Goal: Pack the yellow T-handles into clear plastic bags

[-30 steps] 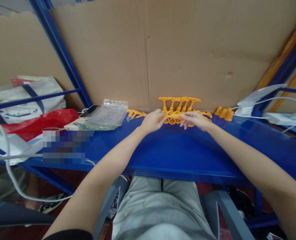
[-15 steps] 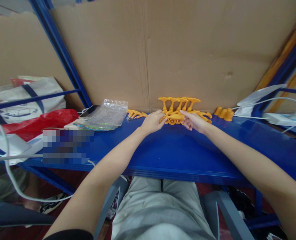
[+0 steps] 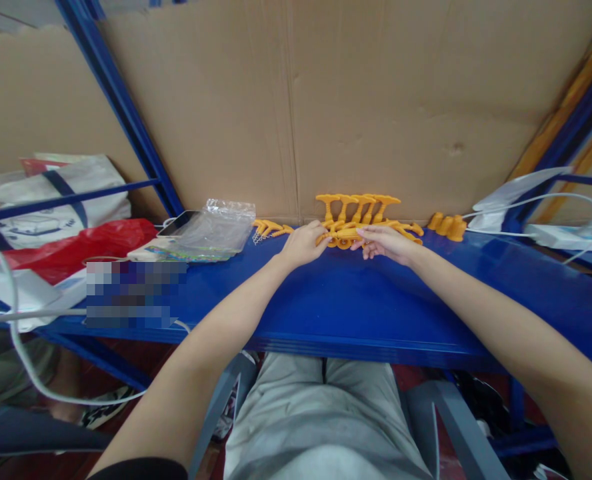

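- Tall sheet of brown cardboard (image 3: pixel 376 100) standing behind the bench, filling the background.
- Blue metal shelf (image 3: pixel 326 300) serving as work surface, crossing the view from side to side.
- Off to the far left: red plastic bag (image 3: pixel 76 243) and white tote bag (image 3: pixel 51 193), well apart from the work.
- Clear plastic pouch (image 3: pixel 216 223) lying near the back edge, left of centre.
- Cluster of orange plastic parts (image 3: pixel 361 217) at the back edge against the cardboard, T-shaped heads up, more pieces lying at its foot.
- Left hand (image 3: pixel 303 243) curled, fingertips pinching the near left end of that cluster.
- Right hand (image 3: pixel 383 241) palm down, fingers pressed together on an orange piece at the cluster's near right side; exact grip hard to tell.
- Smaller orange pieces (image 3: pixel 271 229) just left, orange caps (image 3: pixel 447 225) to the right.
- Judged step: picking or seating one piece in the row; next likely calls for a firm two-handed pinch without toppling the neighbours.
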The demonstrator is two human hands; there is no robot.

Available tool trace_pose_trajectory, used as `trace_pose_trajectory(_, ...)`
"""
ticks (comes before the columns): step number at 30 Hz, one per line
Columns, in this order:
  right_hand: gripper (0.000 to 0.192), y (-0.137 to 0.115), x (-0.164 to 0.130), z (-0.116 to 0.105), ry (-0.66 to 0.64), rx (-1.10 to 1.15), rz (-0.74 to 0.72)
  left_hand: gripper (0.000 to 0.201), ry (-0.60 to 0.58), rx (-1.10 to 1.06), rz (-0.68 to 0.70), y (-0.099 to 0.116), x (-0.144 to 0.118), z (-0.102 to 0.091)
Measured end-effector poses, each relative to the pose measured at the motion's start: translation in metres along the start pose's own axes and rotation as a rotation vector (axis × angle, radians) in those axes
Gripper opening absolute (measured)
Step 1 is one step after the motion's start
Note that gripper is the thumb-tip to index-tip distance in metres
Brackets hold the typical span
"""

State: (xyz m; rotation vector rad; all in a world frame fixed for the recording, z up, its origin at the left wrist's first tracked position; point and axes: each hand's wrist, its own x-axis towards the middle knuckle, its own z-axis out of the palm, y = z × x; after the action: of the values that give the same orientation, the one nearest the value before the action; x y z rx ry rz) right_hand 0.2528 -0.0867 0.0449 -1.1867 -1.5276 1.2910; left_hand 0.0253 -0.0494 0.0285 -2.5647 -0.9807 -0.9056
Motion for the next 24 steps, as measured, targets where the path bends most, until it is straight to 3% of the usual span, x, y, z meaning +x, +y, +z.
trace_pose_trajectory(11,0.017,-0.003,-0.001,0.004,0.061,0.040,0.012,0.022,0.005,-0.029,-0.018,0.003,0.000,-0.001)
trace_pose_trajectory(17,0.019,0.005,0.012,-0.019,0.280,0.041,-0.113,0.039,0.134,-0.106,0.009,-0.009,0.001,0.000)
trace_pose_trajectory(20,0.035,0.013,0.022,-0.036,0.463,-0.159,-0.248,0.045,0.100,-0.040,-0.121,-0.025,-0.003,0.005)
trace_pose_trajectory(24,0.041,0.020,0.024,-0.046,0.650,-0.608,-0.439,0.051,-0.032,0.095,-0.446,-0.048,-0.011,0.012)
